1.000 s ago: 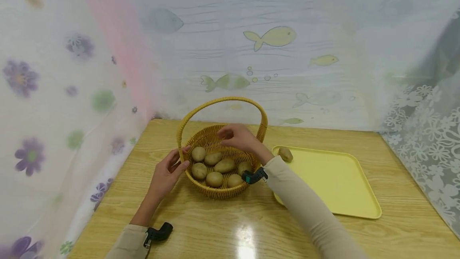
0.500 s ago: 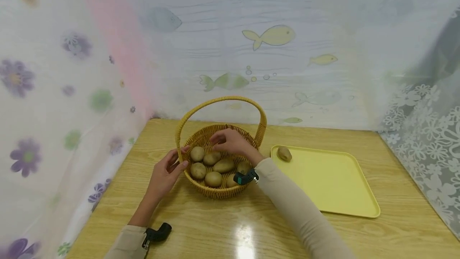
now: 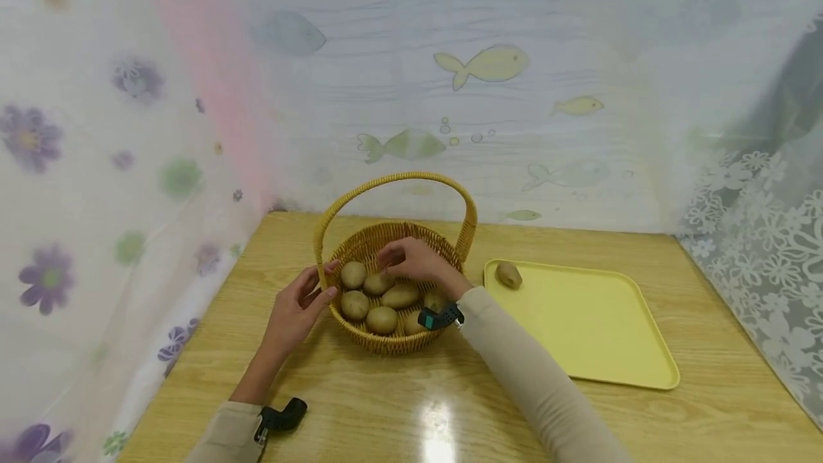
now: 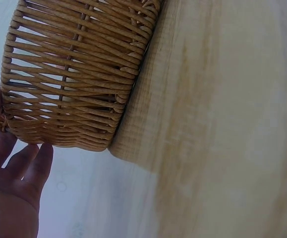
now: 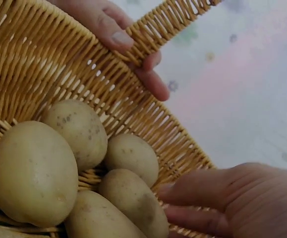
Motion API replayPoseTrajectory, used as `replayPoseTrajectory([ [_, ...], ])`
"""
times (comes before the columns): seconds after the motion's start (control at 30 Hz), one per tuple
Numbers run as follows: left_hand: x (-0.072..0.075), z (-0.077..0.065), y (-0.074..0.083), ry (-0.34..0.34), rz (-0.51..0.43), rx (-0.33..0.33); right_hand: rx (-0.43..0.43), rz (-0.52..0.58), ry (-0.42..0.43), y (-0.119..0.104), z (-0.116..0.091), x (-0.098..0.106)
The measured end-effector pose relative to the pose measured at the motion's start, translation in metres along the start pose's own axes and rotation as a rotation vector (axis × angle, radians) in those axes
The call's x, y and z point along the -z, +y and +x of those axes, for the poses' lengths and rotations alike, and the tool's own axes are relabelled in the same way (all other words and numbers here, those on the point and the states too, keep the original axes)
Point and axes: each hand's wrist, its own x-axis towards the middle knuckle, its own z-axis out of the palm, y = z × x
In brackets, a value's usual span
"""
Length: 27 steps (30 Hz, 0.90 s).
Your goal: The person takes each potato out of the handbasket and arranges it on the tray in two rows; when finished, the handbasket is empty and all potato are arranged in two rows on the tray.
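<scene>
A round wicker basket (image 3: 392,346) with a tall arched handle (image 3: 395,177) holds several potatoes (image 3: 382,320) in a loose single layer. At its left side my left hand (image 3: 292,313) grips the rim where the handle joins, thumb on one side and fingers on the other, as the right wrist view shows. My right hand (image 3: 418,260) reaches over the basket wall with nothing in its grasp. Its bent fingers hang close above a potato (image 5: 133,203) near the basket's back; in the right wrist view the fingertips are right at that potato's side.
Right of the basket lies a yellow tray (image 3: 598,334), with a single potato (image 3: 509,276) in its far left corner. My right forearm (image 3: 527,370) crosses the tray's near left side. Patterned curtains (image 3: 398,91) close off the table's back and sides.
My right hand has moved a little left and then down toward the potatoes in the basket. The left hand stays at the rim, and the tray's potato is still in its corner.
</scene>
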Motion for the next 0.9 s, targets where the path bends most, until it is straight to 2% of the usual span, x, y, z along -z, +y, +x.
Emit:
replayPoseTrajectory([
  [0.13,0.000,0.000,0.001,0.000,-0.004,0.011,0.011,-0.079,-0.056,0.003,0.001,-0.005],
  [0.27,0.001,-0.001,0.001,0.003,-0.007,0.011,0.007,-0.107,-0.077,0.003,0.001,-0.008],
  [0.63,0.001,-0.002,0.000,0.005,-0.018,0.016,-0.013,-0.168,-0.002,-0.008,-0.003,-0.009],
  [0.9,0.000,-0.001,-0.001,0.005,-0.013,0.003,-0.006,-0.163,0.043,-0.006,-0.006,-0.009],
])
